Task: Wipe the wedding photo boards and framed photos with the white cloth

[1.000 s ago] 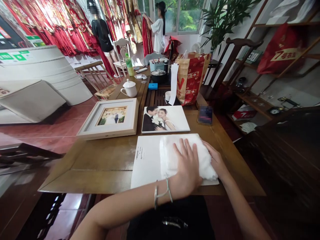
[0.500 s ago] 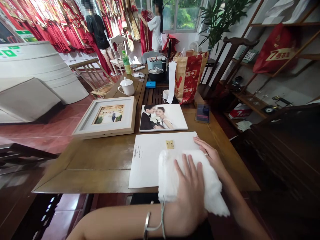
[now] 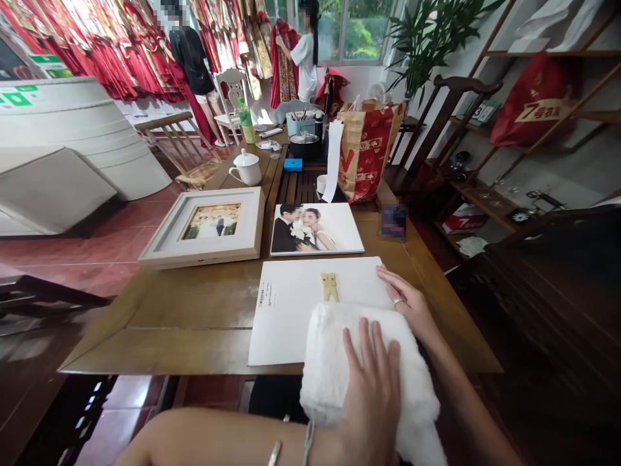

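My left hand (image 3: 372, 372) lies flat on a folded white cloth (image 3: 323, 362), fingers stretched and slightly apart; its thumb is hidden. The cloth covers the near right part of a white panel (image 3: 288, 323), its lower part hanging past the table edge. My right hand (image 3: 407, 301) rests at the panel's far right corner, fingers extended along the edge, a ring on one finger. On the panel's face are a small yellowish metal hanger plate (image 3: 328, 285) and printed text at left. Just beyond lies a couple's photo panel (image 3: 339, 226); a framed photo (image 3: 255, 243) sits to its left.
On the wooden table (image 3: 194, 310) stand a lidded white mug (image 3: 246, 169), a red and brown paper bag (image 3: 366, 152), a green bottle (image 3: 246, 123) and a dark pot (image 3: 304, 147). Two people are near hanging red garments at the back. Shelves are at right.
My left hand and the cloth have slid toward me, baring more of the metal hanger plate. My right hand stays at the panel corner. A person behind has shifted a red garment.
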`<state>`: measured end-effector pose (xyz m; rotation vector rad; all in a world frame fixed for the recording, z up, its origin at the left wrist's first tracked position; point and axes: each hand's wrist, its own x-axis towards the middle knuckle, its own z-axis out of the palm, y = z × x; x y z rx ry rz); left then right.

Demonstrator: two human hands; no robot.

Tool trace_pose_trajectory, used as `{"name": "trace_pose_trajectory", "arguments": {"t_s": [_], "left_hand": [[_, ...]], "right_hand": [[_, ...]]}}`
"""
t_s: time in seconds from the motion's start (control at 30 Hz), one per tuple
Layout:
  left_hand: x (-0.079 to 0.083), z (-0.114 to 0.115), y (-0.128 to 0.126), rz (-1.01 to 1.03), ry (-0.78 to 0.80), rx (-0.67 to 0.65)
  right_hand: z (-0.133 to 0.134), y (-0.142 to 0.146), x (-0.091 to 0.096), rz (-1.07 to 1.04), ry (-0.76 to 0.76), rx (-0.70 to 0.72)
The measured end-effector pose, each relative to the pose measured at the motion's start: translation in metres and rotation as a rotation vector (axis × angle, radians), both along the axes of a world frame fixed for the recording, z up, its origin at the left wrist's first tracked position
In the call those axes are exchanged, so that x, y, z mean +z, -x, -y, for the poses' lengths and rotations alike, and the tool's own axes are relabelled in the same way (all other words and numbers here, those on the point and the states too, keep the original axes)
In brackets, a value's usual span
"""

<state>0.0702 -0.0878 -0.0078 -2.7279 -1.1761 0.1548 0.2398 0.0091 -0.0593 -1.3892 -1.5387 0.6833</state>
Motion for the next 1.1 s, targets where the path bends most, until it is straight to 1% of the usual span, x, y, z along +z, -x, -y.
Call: {"name": "trace_pose_trajectory", "arguments": {"t_s": [0.03,0.1,0.13,0.23,0.33,0.4,0.43,0.5,0.57,0.67,0.77,0.83,0.87,0.9,0.97,1.03,1.1], "left_hand": [[0.003,0.0,0.005,0.012,0.028,-0.026],[0.011,-0.011,0.012,0.005,0.084,-0.069],[0.016,-0.021,0.013,-0.009,0.106,-0.065],[0.024,-0.063,0.009,-0.06,0.121,0.027],[0.022,-0.106,-0.003,-0.041,0.108,0.109],[0.018,-0.125,-0.01,-0.013,0.102,0.141],[0.016,-0.13,-0.012,-0.007,0.102,0.148],[0.014,-0.131,-0.014,-0.01,0.111,0.152],[0.014,-0.119,-0.012,-0.025,0.121,0.143],[0.019,-0.083,-0.002,-0.072,0.132,0.082],[0.03,-0.045,0.016,-0.107,0.217,-0.052],[0.039,-0.03,0.029,-0.121,0.323,-0.138],[0.043,-0.027,0.034,-0.126,0.367,-0.161],[0.046,-0.029,0.037,-0.13,0.396,-0.163],[0.049,-0.04,0.037,-0.126,0.407,-0.114],[0.046,-0.06,0.029,-0.115,0.356,-0.02],[0.038,-0.083,0.016,-0.101,0.277,0.081]], "right_hand": [[0.0,0.001,0.0,0.016,-0.002,-0.005],[0.001,0.002,0.001,0.062,-0.007,-0.004],[0.001,0.002,0.0,0.085,-0.01,0.002],[0.002,0.002,-0.001,0.126,-0.019,0.018],[0.002,0.002,0.0,0.131,-0.037,0.025],[0.002,0.003,0.0,0.138,-0.035,0.018],[0.002,0.003,0.001,0.144,-0.027,0.012],[0.002,0.003,0.001,0.156,-0.011,-0.001],[0.002,0.003,0.001,0.167,-0.005,-0.009],[0.003,0.002,0.002,0.177,-0.01,-0.009],[0.002,0.004,0.003,0.191,-0.011,-0.012],[0.002,0.005,0.003,0.207,-0.006,-0.026],[0.002,0.005,0.003,0.214,-0.003,-0.031],[0.002,0.006,0.003,0.219,-0.001,-0.032],[0.001,0.005,0.001,0.22,0.002,-0.026],[0.002,0.004,-0.001,0.211,0.001,-0.015],[0.002,0.003,-0.001,0.197,-0.007,0.003]]}}
